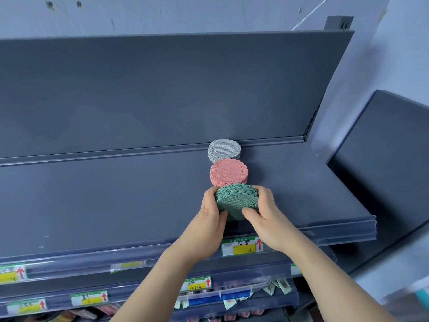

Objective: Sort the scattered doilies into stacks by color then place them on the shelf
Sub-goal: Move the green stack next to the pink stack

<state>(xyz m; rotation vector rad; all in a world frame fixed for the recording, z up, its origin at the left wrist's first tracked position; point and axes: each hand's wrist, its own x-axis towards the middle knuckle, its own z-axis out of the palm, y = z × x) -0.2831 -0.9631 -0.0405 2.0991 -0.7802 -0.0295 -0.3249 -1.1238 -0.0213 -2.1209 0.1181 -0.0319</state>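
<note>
Nearest stack (pixel 235 201) between left hand (pixel 212 219) and right hand (pixel 267 217); on the shelf (pixel 92 205) just beyond the hands, second stack (pixel 228 171); behind it, third stack (pixel 224 151), by the back panel (pixel 162 89).

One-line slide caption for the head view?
Tilted green doily stack gripped by the left hand and right hand over the shelf, in front of the pink stack and grey stack.

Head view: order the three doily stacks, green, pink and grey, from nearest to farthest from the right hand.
1. green doily stack: in the grip of the right hand, with the left hand on its other side, near the front of the shelf.
2. pink doily stack: just behind the green one, mid-shelf.
3. grey doily stack: farthest, at the back of the shelf.
</note>
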